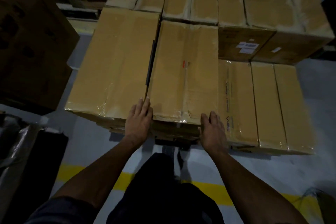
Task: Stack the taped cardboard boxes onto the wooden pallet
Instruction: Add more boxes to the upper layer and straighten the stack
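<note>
Roughly ten taped boxes [185, 71]; two hands [139, 120].

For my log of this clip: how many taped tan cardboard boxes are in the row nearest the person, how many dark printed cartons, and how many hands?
Taped tan cardboard boxes, nearest row: 5
Dark brown printed cardboard carton, at the left: 1
Bare hands: 2, the left hand and the right hand
Total: 8
The rows behind are too blurred to count.
</note>
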A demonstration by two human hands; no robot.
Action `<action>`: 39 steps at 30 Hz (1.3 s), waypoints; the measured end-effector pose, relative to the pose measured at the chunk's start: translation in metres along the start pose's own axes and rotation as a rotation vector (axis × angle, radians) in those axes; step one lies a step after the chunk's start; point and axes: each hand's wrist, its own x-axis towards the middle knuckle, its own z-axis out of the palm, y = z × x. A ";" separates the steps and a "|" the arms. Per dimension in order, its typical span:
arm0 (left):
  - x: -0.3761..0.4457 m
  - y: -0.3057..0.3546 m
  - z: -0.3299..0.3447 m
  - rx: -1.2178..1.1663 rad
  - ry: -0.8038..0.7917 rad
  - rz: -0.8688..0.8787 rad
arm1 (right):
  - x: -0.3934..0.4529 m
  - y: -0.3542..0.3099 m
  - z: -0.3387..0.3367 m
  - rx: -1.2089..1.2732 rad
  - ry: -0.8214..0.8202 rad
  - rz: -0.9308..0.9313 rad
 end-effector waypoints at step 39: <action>0.004 0.184 -0.117 -0.273 -0.137 0.516 | -0.133 0.094 -0.088 0.553 -0.007 0.484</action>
